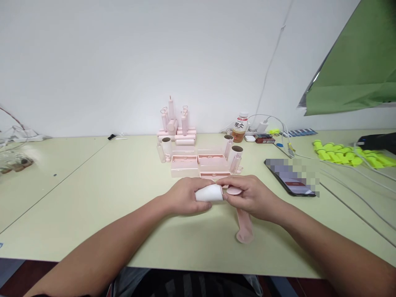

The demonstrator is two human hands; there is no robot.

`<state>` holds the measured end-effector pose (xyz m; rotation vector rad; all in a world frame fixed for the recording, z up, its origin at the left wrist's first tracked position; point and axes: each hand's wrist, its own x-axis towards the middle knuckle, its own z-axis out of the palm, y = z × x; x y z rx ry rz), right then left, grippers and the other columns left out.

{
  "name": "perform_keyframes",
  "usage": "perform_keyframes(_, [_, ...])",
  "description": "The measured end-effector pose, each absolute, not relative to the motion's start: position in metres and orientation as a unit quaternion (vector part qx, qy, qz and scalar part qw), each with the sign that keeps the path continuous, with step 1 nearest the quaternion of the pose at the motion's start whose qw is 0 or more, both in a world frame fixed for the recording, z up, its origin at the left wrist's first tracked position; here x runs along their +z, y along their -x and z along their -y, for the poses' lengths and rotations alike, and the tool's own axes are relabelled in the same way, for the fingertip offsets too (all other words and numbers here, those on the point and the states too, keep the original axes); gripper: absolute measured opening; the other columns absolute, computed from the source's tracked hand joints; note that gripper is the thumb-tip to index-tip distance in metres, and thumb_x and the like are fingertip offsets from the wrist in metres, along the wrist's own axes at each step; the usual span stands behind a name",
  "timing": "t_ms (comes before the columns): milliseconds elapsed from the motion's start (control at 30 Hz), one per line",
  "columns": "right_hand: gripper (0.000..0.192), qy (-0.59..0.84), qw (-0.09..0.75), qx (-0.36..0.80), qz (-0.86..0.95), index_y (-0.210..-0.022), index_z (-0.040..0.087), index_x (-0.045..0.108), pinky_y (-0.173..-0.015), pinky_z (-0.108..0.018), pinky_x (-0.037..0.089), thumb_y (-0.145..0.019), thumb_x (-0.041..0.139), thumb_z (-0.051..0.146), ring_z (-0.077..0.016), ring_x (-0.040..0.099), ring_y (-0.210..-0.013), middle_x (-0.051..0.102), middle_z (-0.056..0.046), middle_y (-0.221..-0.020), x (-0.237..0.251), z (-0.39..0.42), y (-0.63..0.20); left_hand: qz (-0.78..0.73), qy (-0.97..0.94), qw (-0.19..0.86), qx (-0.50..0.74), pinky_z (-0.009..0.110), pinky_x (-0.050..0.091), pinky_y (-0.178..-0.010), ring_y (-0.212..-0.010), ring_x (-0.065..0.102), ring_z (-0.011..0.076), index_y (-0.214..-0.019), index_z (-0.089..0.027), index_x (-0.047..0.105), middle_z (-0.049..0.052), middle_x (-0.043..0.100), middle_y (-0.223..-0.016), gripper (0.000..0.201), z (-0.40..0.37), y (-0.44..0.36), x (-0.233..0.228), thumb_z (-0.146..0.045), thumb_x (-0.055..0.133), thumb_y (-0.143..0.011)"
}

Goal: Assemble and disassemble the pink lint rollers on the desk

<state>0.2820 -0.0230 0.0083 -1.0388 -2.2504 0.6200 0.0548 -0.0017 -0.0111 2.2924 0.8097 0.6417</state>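
My left hand grips a white roll lying sideways just above the pale green table. My right hand holds a pink handle piece, its round head pressed against the roll's end and its long handle hanging down toward the near edge. Both hands meet at the table's middle. Right behind them lie pink boxes and upright rolls.
A stack of pink roller parts stands at the back centre. A drink bottle, chargers and cables sit at the back right. A phone lies to the right. Yellow-green parts lie at the far right.
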Motion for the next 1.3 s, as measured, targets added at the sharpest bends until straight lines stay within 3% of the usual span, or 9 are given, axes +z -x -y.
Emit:
perform_keyframes(267, [0.04, 0.345, 0.395, 0.115, 0.843, -0.108, 0.022, 0.07, -0.08, -0.026, 0.056, -0.076, 0.052, 0.008, -0.0179, 0.071, -0.091, 0.075, -0.003, -0.106, -0.003, 0.02, -0.281, -0.325, -0.847, 0.318, 0.274, 0.031, 0.048, -0.087, -0.1, 0.064, 0.0215, -0.124, -0.026, 0.061, 0.001, 0.069, -0.116, 0.052, 0.001, -0.056, -0.014, -0.022, 0.069, -0.073])
perform_keyframes(500, [0.022, 0.358, 0.451, 0.107, 0.811, -0.099, 0.02, 0.071, -0.079, -0.03, 0.057, -0.081, 0.06, 0.014, -0.0197, 0.07, -0.089, 0.073, -0.007, -0.099, -0.001, 0.021, -0.283, -0.322, -0.801, 0.402, 0.307, 0.033, 0.046, -0.091, -0.106, 0.061, 0.0234, -0.125, -0.024, 0.06, 0.004, 0.065, -0.123, 0.053, 0.001, -0.056, -0.014, -0.028, 0.073, -0.074])
perform_keyframes(633, [0.009, 0.379, 0.485, 0.169, 0.769, -0.092, 0.02, 0.068, -0.063, -0.028, 0.058, -0.084, 0.063, 0.022, -0.0169, 0.069, -0.07, 0.069, -0.005, -0.091, 0.002, 0.025, -0.284, -0.35, -0.752, 0.455, 0.324, 0.03, 0.048, -0.075, -0.09, 0.061, 0.0216, -0.115, -0.019, 0.063, 0.005, 0.067, -0.107, 0.05, -0.002, -0.056, -0.015, -0.037, 0.077, -0.071])
perform_keyframes(733, [0.005, 0.383, 0.5, 0.214, 0.747, -0.087, 0.02, 0.066, -0.051, -0.026, 0.054, -0.085, 0.064, 0.024, -0.0128, 0.064, -0.056, 0.067, -0.004, -0.086, 0.003, 0.027, -0.285, -0.331, -0.663, 0.575, 0.347, 0.025, 0.045, -0.054, -0.063, 0.057, 0.0148, -0.107, -0.015, 0.062, 0.004, 0.065, -0.081, 0.047, -0.005, -0.056, -0.014, -0.044, 0.073, -0.072])
perform_keyframes(800, [0.004, 0.371, 0.492, 0.203, 0.761, -0.087, 0.02, 0.068, -0.056, -0.026, 0.055, -0.085, 0.065, 0.023, -0.0147, 0.066, -0.063, 0.068, -0.004, -0.086, 0.003, 0.027, -0.284, -0.278, -0.596, 0.663, 0.358, 0.022, 0.041, -0.042, -0.051, 0.052, 0.0122, -0.105, -0.013, 0.06, 0.004, 0.062, -0.071, 0.047, -0.005, -0.057, -0.013, -0.05, 0.067, -0.075])
perform_keyframes(867, [0.004, 0.346, 0.477, 0.182, 0.787, -0.087, 0.02, 0.069, -0.067, -0.028, 0.056, -0.084, 0.066, 0.021, -0.0174, 0.068, -0.076, 0.069, -0.005, -0.086, 0.0, 0.026, -0.282, -0.208, -0.551, 0.722, 0.364, 0.021, 0.04, -0.037, -0.056, 0.057, 0.0159, -0.107, -0.013, 0.06, 0.009, 0.064, -0.077, 0.05, -0.002, -0.06, -0.012, -0.053, 0.063, -0.077])
perform_keyframes(1000, [0.004, 0.318, 0.469, 0.161, 0.808, -0.084, 0.02, 0.071, -0.071, -0.028, 0.054, -0.085, 0.067, 0.02, -0.0164, 0.066, -0.078, 0.066, -0.004, -0.082, -0.007, 0.024, -0.276, -0.123, -0.509, 0.772, 0.361, 0.029, 0.053, -0.051, -0.084, 0.064, 0.0255, -0.106, -0.015, 0.063, 0.014, 0.064, -0.096, 0.048, 0.007, -0.069, -0.01, -0.049, 0.068, -0.073])
perform_keyframes(1167, [0.012, 0.312, 0.481, 0.154, 0.805, -0.096, 0.022, 0.071, -0.073, -0.028, 0.054, -0.085, 0.066, 0.019, -0.0161, 0.066, -0.082, 0.067, -0.005, -0.088, -0.01, 0.025, -0.27, -0.172, -0.476, 0.757, 0.414, 0.029, 0.05, -0.065, -0.066, 0.061, 0.0175, -0.09, -0.01, 0.066, 0.009, 0.064, -0.076, 0.044, 0.009, -0.077, -0.012, -0.048, 0.072, -0.068])
perform_keyframes(1300, [0.017, 0.328, 0.507, 0.132, 0.786, -0.1, 0.023, 0.068, -0.078, -0.027, 0.054, -0.083, 0.068, 0.021, -0.0169, 0.067, -0.087, 0.07, -0.005, -0.094, -0.007, 0.027, -0.267, -0.233, -0.432, 0.717, 0.495, 0.029, 0.049, -0.07, -0.072, 0.062, 0.0181, -0.086, -0.012, 0.067, 0.008, 0.066, -0.081, 0.044, 0.009, -0.079, -0.009, -0.053, 0.069, -0.072])
